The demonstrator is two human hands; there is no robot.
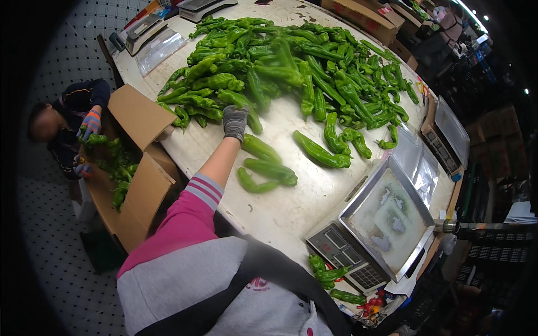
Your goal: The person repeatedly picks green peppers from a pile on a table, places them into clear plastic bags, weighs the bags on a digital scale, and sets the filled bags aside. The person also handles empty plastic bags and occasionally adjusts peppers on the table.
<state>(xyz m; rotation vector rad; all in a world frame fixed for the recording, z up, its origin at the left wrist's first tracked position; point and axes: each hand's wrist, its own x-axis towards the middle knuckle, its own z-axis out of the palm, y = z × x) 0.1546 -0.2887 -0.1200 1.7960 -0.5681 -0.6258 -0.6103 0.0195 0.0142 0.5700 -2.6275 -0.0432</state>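
My left hand (235, 122), in a grey knit glove, reaches across the table to the near edge of a large heap of long green peppers (269, 54). Its fingers meet a green pepper (234, 98) there; the fingertips are hidden, so I cannot tell whether they grip it. Beside my wrist lie several loose peppers (269, 170), slightly blurred. More single peppers (321, 150) rest right of them. Only a bit of my gloved right hand (405, 330) shows at the bottom edge, beyond the table's corner; what it holds is not visible.
A digital scale (336, 248) with a worn metal pan stands at the near right, by clear plastic bags (410, 157). Another scale (445, 134) sits beyond. At left, a co-worker's gloved hand (91, 124) handles peppers in an open cardboard box (145, 201). Small red peppers (372, 304) lie near the front corner.
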